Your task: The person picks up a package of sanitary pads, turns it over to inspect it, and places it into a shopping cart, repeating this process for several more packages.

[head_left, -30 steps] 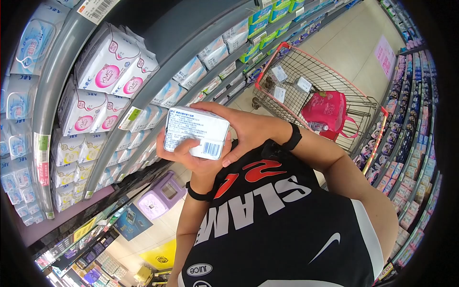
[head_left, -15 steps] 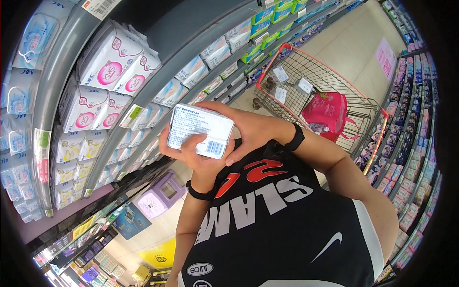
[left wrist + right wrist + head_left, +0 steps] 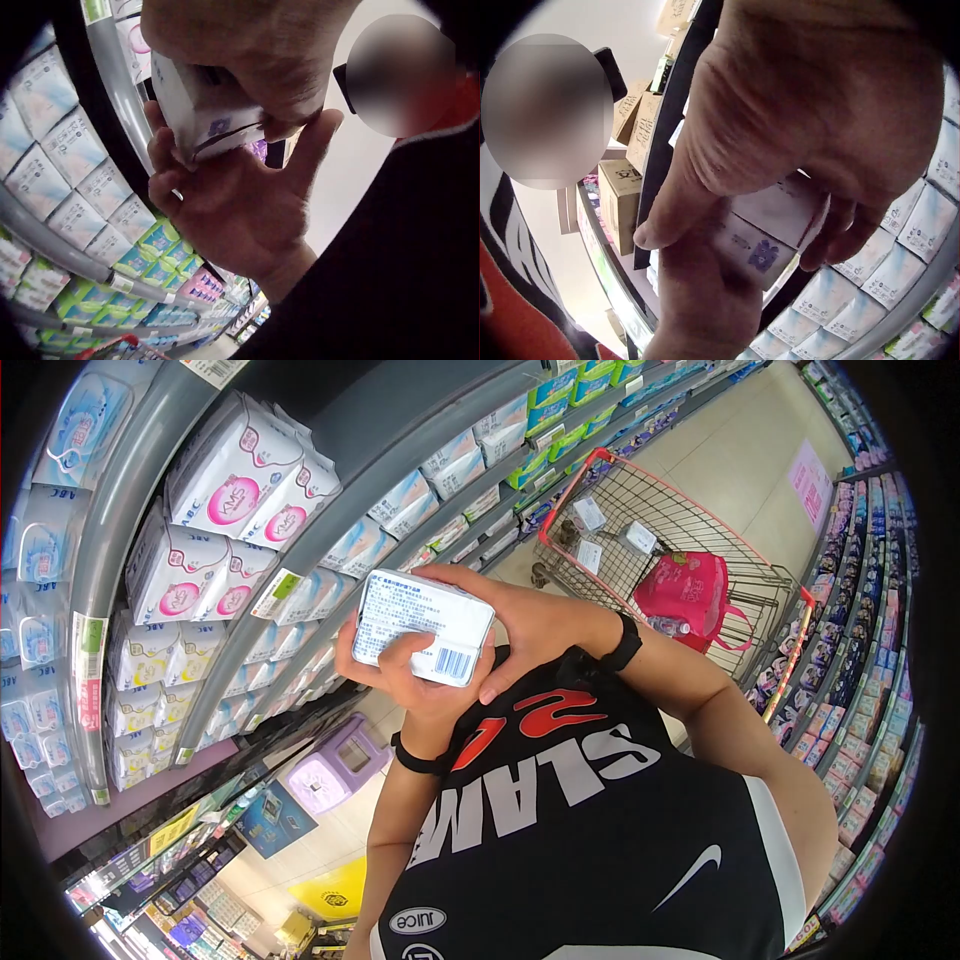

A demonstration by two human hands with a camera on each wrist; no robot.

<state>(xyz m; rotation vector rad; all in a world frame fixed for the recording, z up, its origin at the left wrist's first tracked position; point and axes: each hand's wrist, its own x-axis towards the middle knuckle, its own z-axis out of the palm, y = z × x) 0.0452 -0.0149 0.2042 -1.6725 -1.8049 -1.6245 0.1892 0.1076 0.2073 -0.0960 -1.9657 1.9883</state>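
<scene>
Both hands hold a white pack of sanitary pads (image 3: 450,618) in front of the chest, its printed back with blue text and a barcode turned up. The left hand (image 3: 405,685) grips it from below, thumb lying across the printed face and fingers around the left end. At the right end the right hand (image 3: 535,628) curves behind the upper edge, its thumb held out apart from the pack. The left wrist view shows the right hand's palm (image 3: 232,214) beneath the pack's end. In the right wrist view the right hand (image 3: 810,105) covers much of the pack.
Shelves of similar pad packs (image 3: 235,500) rise close on the left. A wire shopping cart (image 3: 598,455) stands ahead to the right, holding several white packs (image 3: 638,538), a pink bag (image 3: 682,592) and a bottle (image 3: 668,626). More stocked shelves (image 3: 860,690) line the right side.
The pack and both hands have shifted slightly right and up in the head view, while the nearby shelf moved up a little too. The grip looks the same.
</scene>
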